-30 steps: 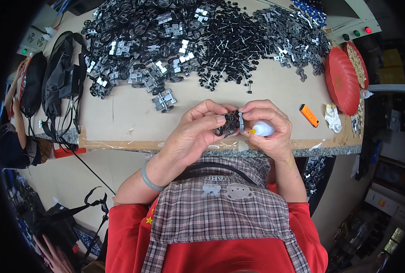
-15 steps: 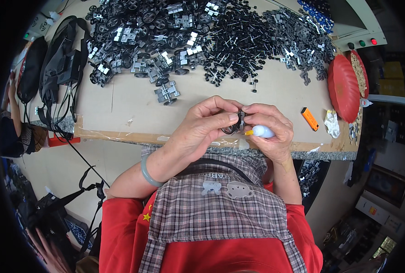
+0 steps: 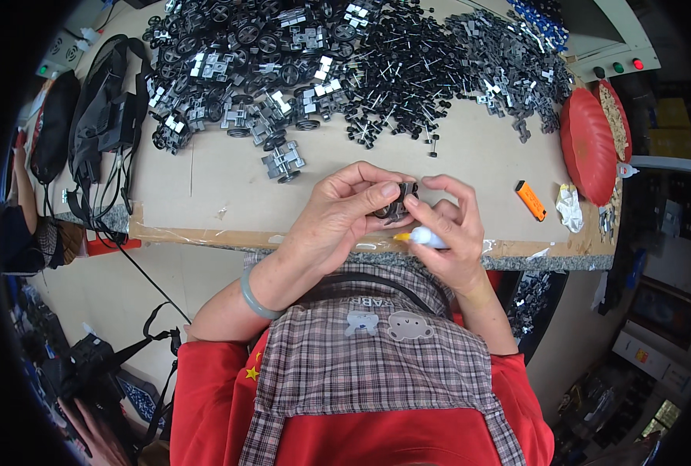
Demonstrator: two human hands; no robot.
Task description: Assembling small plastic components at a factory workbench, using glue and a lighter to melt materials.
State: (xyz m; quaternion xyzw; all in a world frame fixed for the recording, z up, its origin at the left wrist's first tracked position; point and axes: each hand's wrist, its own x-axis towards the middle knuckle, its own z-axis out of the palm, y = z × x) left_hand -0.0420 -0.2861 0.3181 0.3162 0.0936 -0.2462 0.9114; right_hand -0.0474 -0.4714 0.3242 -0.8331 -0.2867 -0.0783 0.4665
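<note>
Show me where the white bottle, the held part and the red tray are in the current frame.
White bottle [image 3: 429, 238]: head view, on its body, behind the yellow tip.
Held part [image 3: 400, 208]: head view, on its dark visible middle.
Red tray [image 3: 586, 151]: head view, on its bare red surface.

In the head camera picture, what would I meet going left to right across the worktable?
Long black pouch, black strapped bag, left hand holding a small dark part, right hand holding a white bottle, orange object, red dish.
</note>
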